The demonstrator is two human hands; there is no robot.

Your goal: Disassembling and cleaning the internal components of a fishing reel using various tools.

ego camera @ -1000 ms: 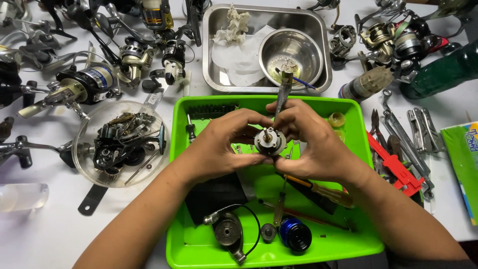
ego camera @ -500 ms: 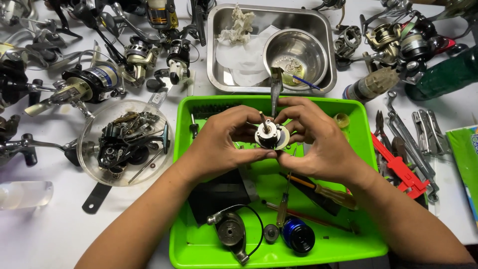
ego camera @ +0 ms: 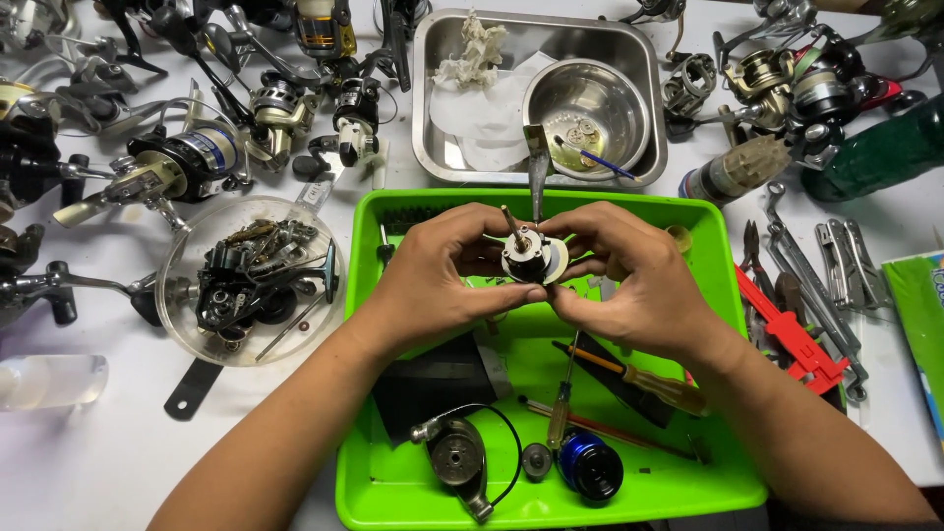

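Both my hands hold a small fishing reel body above a bright green tray. My left hand grips its left side, and my right hand grips its right side. A thin metal shaft sticks up from the reel body, and its flat foot points toward the steel tray. Below my hands in the green tray lie a rotor with a bail wire, a blue spool, a small gear and screwdrivers.
A steel tray with a steel bowl and crumpled paper sits behind. A clear round dish of reel parts is at left. Several fishing reels crowd the back. Red calipers and wrenches lie at right.
The reel body has turned slightly in my hands, and the view has shifted a little. My hands stay above the green tray.
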